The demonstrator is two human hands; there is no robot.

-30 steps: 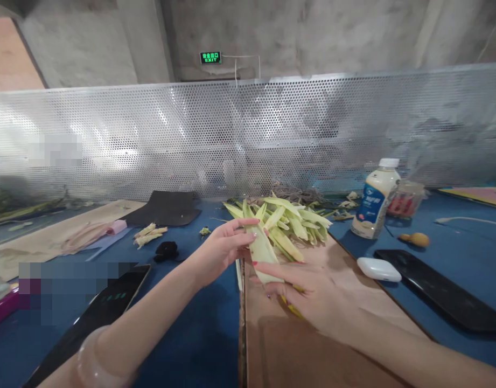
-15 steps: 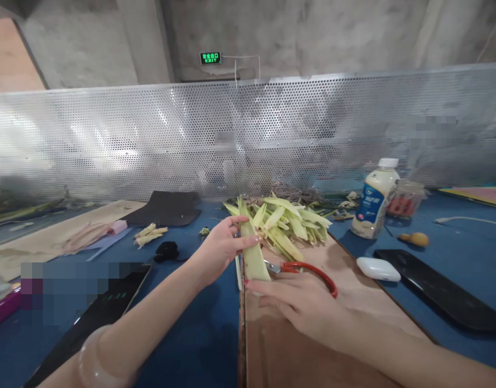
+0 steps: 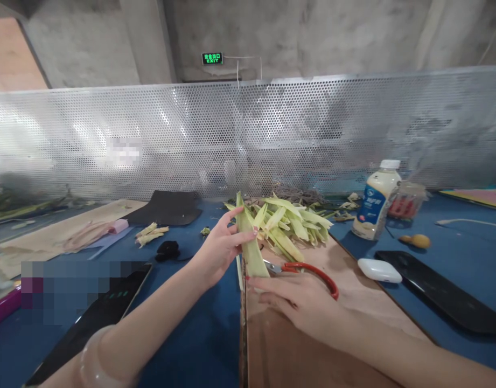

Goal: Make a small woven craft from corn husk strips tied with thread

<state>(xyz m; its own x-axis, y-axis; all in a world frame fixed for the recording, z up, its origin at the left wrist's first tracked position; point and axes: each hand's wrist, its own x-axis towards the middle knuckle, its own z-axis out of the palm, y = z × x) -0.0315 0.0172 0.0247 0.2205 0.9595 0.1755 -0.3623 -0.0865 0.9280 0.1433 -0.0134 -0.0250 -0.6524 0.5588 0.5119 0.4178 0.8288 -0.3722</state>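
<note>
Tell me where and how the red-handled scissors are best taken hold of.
Probably by the curved red handle, from the right: the red-handled scissors lie with that handle rightward and their metal end pointing left, toward the corn husk. The right hand partly hides the handle.

The left forearm (image 3: 162,315) wears a pale bangle (image 3: 88,358), right hand (image 3: 302,303) red polish (image 3: 248,278).

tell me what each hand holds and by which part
The left hand holds a pale green leaf between its middle and upper tip. The right hand is at the leaf's lower end; whether it grips it cannot be told.
</note>
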